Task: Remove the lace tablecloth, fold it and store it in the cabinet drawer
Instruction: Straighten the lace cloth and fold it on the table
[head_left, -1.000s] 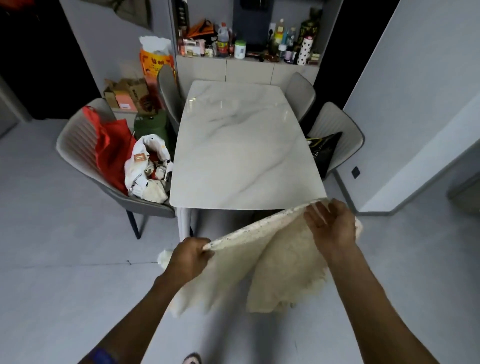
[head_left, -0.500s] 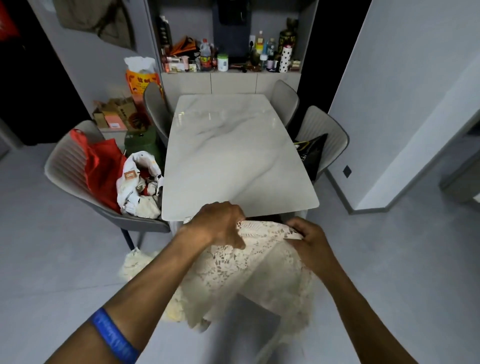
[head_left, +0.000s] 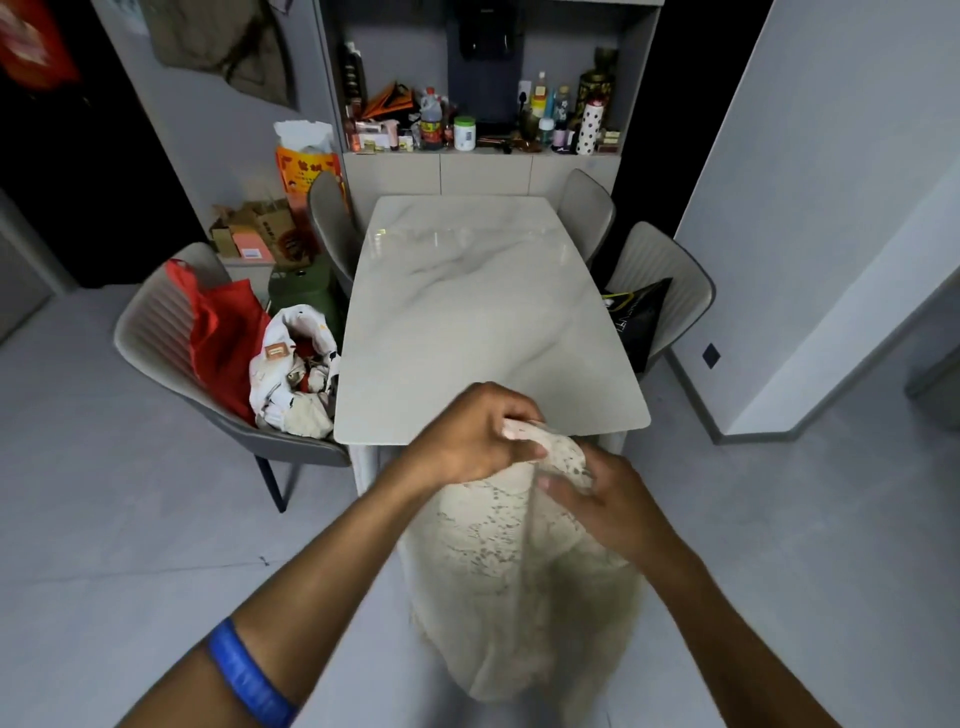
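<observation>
A: Lace tablecloth (head_left: 511, 571) — where is it, what's got it?

B: Off the table, hanging in front of me. My left hand (head_left: 470, 441) is curled round the gathered top edge, my right hand (head_left: 605, 506) pinches the same bunch just beside it. Both grips tight on cloth, hands nearly touching. The rest drops in one long doubled drape toward the floor; can't tell if the hem touches it

A: Handling?

B: Looks light, soft, limp, no stiffness at all. Openwork, so I'd guess fingers snag in the holes and it could tear if yanked. Not slippery. It will sag wherever it's unsupported

A: Where to hold?

B: Corners and the straight edges, not the middle. I'd match corners, keep the edge taut between both hands, or lay it flat on the table (head_left: 488, 322) just beyond my hands to fold

A: Further back?

B: Chairs either side, a red bag (head_left: 221, 332) on the left one, then the cabinet (head_left: 483, 174) at the far end, drawer fronts closed, bottles on its counter
</observation>
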